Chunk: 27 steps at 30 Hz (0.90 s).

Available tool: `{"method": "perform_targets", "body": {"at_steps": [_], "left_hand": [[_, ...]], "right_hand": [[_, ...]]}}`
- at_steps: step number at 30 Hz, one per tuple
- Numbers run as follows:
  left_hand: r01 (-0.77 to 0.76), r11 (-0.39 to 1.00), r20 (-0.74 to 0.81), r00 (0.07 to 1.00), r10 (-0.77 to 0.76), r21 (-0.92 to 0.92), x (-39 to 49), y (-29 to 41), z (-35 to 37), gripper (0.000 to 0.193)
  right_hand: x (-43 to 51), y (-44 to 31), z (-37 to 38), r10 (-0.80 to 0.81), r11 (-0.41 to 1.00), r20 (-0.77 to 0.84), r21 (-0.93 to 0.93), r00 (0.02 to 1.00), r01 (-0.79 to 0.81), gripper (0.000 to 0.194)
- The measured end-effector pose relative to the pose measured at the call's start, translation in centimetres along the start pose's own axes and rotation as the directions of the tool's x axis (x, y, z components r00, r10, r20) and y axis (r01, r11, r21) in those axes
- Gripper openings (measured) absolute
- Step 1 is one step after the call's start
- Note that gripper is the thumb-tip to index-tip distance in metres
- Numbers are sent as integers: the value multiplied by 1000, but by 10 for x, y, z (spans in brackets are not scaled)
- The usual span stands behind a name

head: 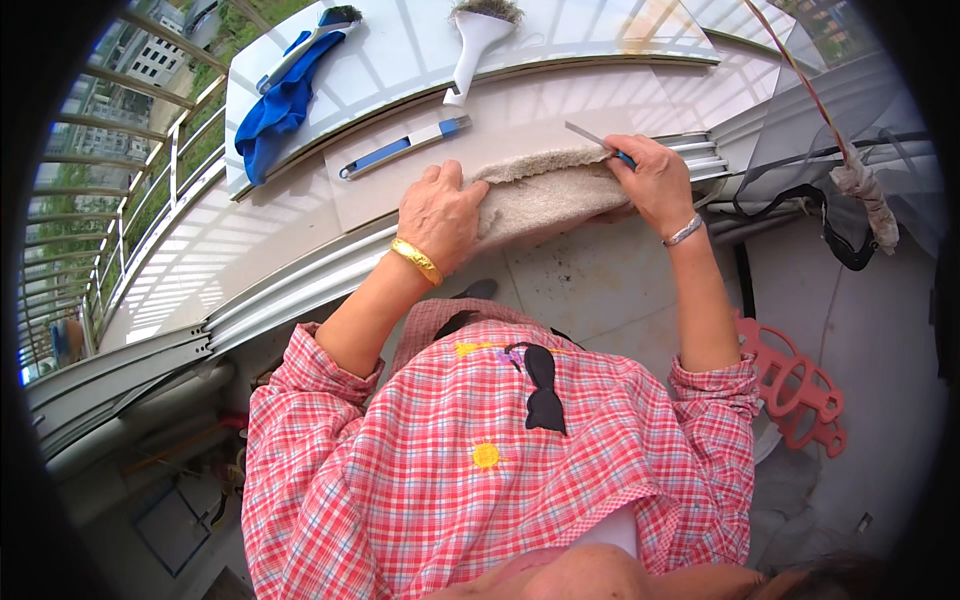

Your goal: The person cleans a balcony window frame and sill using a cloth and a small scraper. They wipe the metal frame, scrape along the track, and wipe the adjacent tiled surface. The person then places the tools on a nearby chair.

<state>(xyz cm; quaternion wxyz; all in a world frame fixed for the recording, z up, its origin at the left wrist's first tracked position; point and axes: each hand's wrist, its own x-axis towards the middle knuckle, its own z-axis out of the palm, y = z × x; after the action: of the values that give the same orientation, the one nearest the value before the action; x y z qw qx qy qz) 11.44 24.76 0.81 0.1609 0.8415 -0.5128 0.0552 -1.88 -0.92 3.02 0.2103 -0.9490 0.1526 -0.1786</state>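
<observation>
A beige pile fabric [555, 196], folded along its far edge, hangs over the sill's near edge between my hands. My left hand [442, 214] grips its left end. At its right end, my right hand [651, 180] holds a small tool with a blue handle and a thin flat metal blade [587, 133]; that hand's fingers are also at the fabric's edge. The blade points up and left above the fold. Beyond my left hand, a blue and white slim tool [405, 145], which looks like a utility knife, lies on the sill.
A white board [375, 82] on the sill bears a white-handled brush [476, 41], another brush [292, 60] and a blue cloth [281, 112]. Window tracks [300, 274] run along the near edge. Metal railings stand left; a cord [806, 82] hangs right.
</observation>
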Motion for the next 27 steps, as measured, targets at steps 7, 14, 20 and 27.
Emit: {"method": "perform_targets", "body": {"at_steps": [7, 14, 20, 27], "left_hand": [[-24, 999, 99, 995, 20, 44, 12, 6, 2, 10], [28, 996, 369, 928, -56, 80, 31, 26, -8, 14], [100, 995, 520, 850, -81, -9, 40, 26, -19, 18], [236, 881, 596, 801, 64, -411, 50, 7, -10, 27]], "right_hand": [[2, -15, -39, -147, 979, 235, -107, 961, 176, 23], [8, -25, -50, -240, 881, 378, -302, 894, 364, 13], [41, -34, -34, -226, 764, 534, -422, 815, 489, 10], [41, -22, -29, -320, 843, 518, -226, 793, 488, 7]]}}
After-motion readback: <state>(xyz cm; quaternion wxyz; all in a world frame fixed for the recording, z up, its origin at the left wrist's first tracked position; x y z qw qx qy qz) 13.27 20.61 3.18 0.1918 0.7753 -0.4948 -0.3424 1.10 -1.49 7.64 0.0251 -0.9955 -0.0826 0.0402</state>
